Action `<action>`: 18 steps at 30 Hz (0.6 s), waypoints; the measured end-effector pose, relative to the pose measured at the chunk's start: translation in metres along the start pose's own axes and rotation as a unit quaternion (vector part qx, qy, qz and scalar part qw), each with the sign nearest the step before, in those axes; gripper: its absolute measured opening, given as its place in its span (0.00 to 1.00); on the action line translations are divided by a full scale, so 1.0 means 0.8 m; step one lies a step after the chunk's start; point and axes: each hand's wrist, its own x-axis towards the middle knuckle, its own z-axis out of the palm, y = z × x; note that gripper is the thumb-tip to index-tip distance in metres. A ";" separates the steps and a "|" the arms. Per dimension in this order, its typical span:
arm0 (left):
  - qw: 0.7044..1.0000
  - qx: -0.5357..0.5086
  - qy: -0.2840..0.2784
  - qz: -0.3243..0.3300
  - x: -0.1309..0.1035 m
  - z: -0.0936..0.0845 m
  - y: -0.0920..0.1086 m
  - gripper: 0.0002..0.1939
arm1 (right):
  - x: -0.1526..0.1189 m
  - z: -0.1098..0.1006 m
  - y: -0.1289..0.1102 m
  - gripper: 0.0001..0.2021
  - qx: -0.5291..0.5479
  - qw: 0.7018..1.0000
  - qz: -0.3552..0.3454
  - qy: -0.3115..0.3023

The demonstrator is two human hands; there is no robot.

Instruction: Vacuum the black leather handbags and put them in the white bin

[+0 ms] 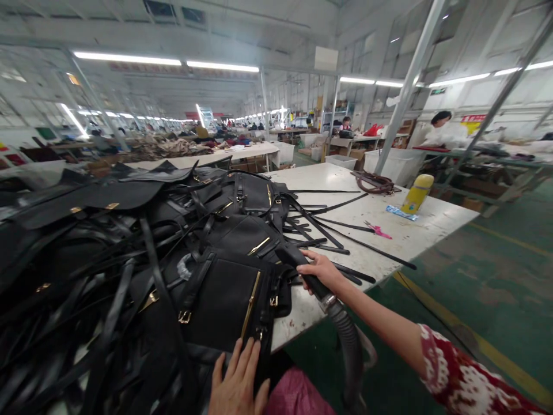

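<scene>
My right hand [320, 271] is wrapped round the black handle of a vacuum hose [345, 334], whose ribbed grey tube drops past the table's front edge. The dark nozzle [290, 255] points left, over the edge of the nearest black bag. That black leather bag [220, 294] lies flat, with gold zips and buckled straps. On its lower part rests my left hand [239, 377], fingers stretched out and holding nothing. Crumpled clear plastic [184, 267] wraps part of a strap at the bag's left.
More black bags [108, 202] are heaped across the left side. Loose straps [345, 230] trail over the white table [440, 213]. Pink-handled snips [380, 230], a yellow bottle [417, 193] and coiled brown straps [375, 182] lie to the right. People work at tables behind.
</scene>
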 end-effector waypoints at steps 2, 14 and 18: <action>1.000 -0.026 0.001 -0.016 -0.002 -0.012 -0.010 0.22 | -0.014 0.010 -0.001 0.32 -0.004 0.999 0.010 -0.033; 0.952 0.051 -0.139 -0.268 0.041 0.015 -0.032 0.28 | 0.055 0.170 -0.023 0.30 -0.103 0.958 0.051 -0.263; 0.947 0.045 -0.150 -0.281 0.038 0.012 -0.032 0.28 | 0.081 0.220 -0.022 0.29 -0.151 0.953 0.054 -0.256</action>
